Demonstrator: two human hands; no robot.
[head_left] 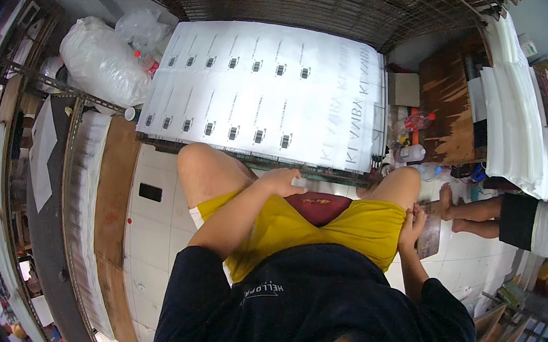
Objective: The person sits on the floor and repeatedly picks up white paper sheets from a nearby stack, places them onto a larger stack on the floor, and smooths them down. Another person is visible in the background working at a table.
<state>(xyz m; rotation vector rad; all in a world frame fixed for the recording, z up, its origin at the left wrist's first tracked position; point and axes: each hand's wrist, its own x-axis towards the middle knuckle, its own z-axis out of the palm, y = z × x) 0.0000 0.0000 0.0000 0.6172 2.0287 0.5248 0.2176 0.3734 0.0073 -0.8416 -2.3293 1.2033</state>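
Note:
I am seated in yellow shorts [363, 225] and a dark shirt. My left hand [281, 182] reaches forward between my knees, above a dark red seat [319, 208]. Its fingers are curled around a small white piece [298, 182]. My right hand [411, 223] lies flat against the outside of my right thigh and holds nothing. Beside it a brown board [430, 236] stands on the floor. Just ahead of my knees, a large white sheet [263, 83] printed with rows of small dark marks lies over a low table.
Another person sits at the right, bare feet [451, 207] on the white tile floor [152, 234]. Stacked white sheets [517, 120] lie on a wooden bench. Bottles [413, 137] stand near the table's corner. Long shelves [81, 215] and plastic bags [103, 58] fill the left.

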